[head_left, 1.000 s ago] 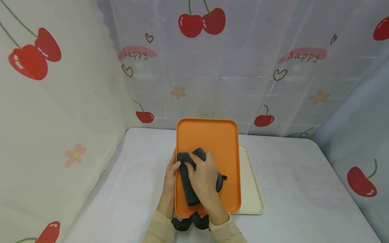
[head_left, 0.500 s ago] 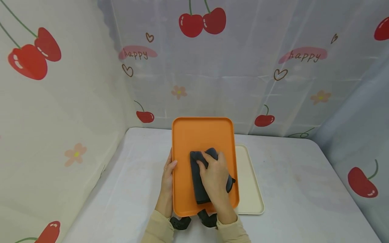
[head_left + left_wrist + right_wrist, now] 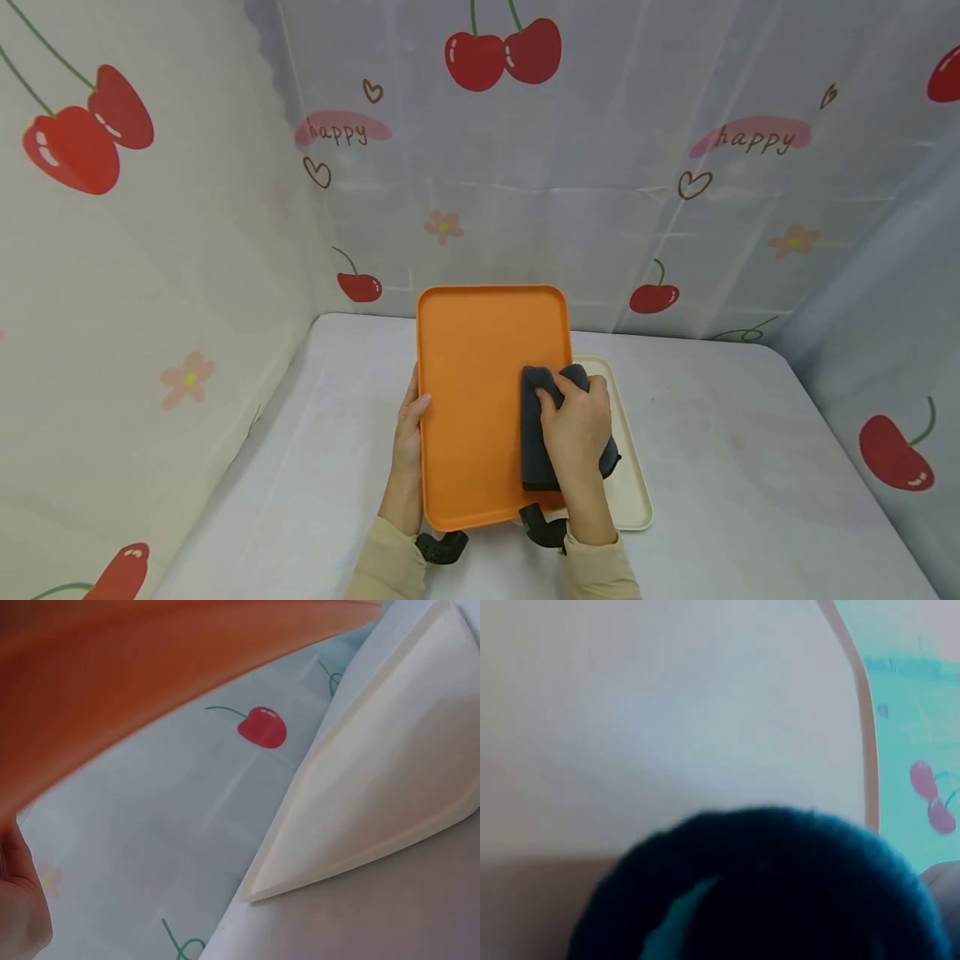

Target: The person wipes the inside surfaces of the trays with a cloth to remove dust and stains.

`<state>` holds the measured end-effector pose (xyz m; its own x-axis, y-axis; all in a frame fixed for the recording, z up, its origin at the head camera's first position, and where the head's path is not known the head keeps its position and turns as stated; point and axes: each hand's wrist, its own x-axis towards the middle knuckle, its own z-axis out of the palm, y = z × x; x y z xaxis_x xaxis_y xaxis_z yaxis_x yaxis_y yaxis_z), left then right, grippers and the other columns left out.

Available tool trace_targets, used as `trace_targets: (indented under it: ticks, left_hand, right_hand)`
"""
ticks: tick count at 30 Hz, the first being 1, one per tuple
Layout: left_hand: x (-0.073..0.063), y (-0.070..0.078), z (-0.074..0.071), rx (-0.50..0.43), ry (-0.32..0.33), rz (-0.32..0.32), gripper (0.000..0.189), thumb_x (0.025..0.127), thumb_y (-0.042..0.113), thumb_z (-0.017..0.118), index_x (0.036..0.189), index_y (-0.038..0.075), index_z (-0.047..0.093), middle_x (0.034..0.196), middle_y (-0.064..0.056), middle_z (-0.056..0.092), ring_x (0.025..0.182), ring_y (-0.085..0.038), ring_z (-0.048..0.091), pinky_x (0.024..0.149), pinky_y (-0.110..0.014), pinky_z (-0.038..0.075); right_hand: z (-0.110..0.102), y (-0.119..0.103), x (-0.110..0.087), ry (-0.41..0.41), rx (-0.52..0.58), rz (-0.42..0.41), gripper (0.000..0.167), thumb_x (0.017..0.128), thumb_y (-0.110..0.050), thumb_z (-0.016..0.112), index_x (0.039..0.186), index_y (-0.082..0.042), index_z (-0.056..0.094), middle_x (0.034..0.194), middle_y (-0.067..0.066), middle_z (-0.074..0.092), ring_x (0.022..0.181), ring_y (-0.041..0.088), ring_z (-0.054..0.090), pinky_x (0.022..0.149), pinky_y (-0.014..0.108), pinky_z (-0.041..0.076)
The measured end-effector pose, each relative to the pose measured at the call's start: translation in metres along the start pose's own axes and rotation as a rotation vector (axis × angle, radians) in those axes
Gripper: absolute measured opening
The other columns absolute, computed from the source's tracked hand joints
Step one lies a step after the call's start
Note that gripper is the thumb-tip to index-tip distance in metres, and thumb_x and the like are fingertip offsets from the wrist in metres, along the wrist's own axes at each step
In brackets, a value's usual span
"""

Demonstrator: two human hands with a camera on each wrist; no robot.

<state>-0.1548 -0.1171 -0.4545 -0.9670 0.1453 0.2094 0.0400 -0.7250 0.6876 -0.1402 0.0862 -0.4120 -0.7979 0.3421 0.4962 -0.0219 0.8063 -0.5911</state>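
Observation:
An orange tray (image 3: 472, 400) is held up at a tilt by my left hand (image 3: 406, 450), which grips its left edge with the thumb over the rim. My right hand (image 3: 583, 433) grips a folded dark grey cloth (image 3: 537, 454) against the right part of the tray's face. Part of the cloth reaches past the tray's right rim. In the left wrist view, the underside of the orange tray (image 3: 142, 690) fills the upper left, with part of the hand (image 3: 22, 907) below it. The dark cloth (image 3: 780, 832) covers the lower part of the right wrist view, blurred.
Behind the orange tray, a cream tray (image 3: 633, 492) lies on the white table (image 3: 735, 467), partly hidden. Black wrist straps (image 3: 442, 547) are at both wrists. A cherry-printed curtain (image 3: 525, 167) stands along the back and sides.
My right hand has moved the cloth rightward across the tray, from its left side to its right edge. The orange tray and my left hand have shifted slightly left.

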Motion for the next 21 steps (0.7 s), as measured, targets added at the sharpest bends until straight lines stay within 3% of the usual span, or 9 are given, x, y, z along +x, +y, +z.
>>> trace_targets:
  ticks: [5,12,21]
  left_hand:
    - [-0.001,0.006,0.003,-0.061,-0.013,-0.025,0.057,0.104,0.007,0.018,0.159,0.023,0.010,0.149,0.017,0.042,0.134,-0.004,0.042,0.110,-0.021,0.037]
    - [-0.002,0.008,0.006,-0.112,-0.052,-0.015,0.058,0.104,0.004,0.013,0.159,0.021,0.006,0.145,0.015,0.048,0.130,-0.005,0.048,0.107,-0.021,0.040]
    - [-0.003,0.008,0.010,-0.099,-0.024,-0.036,0.057,0.104,0.005,0.013,0.159,0.020,0.004,0.145,0.019,0.047,0.133,-0.002,0.044,0.110,-0.020,0.036]
  right_hand:
    - [-0.002,0.009,0.004,0.006,0.018,0.046,0.034,0.077,-0.013,0.082,0.110,-0.006,0.076,0.096,0.022,0.056,0.084,0.035,0.054,0.070,0.047,0.049]
    - [-0.002,0.011,0.004,0.007,0.024,0.042,0.034,0.077,-0.013,0.083,0.110,-0.006,0.076,0.094,0.021,0.056,0.081,0.034,0.052,0.069,0.046,0.048]
    - [-0.002,0.013,0.004,0.004,0.032,0.048,0.035,0.077,-0.014,0.082,0.110,-0.005,0.075,0.095,0.021,0.058,0.084,0.034,0.054,0.072,0.046,0.048]
